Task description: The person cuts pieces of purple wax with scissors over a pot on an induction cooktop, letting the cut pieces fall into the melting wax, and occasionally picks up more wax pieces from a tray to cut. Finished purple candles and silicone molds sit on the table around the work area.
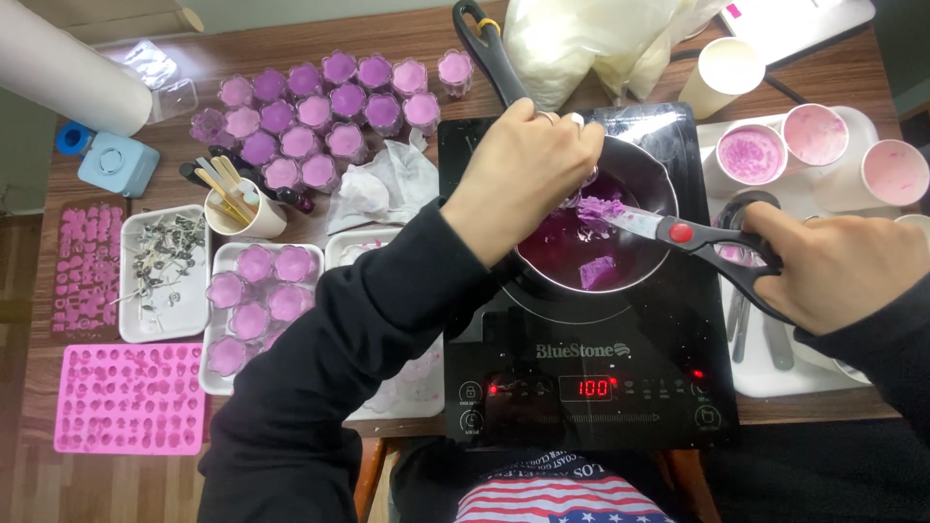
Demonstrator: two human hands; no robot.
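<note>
Pink silicone mould lay flat at counter left edge, clear of heat. Left hand, grip pinching purple wax block, held it over pan so cuttings dropped in. Right hand, grip closed through handles of scissors, blades at block.

Black long sleeves cover both my arms down to the wrists. My left hand wears rings; my right hand is bare.
</note>
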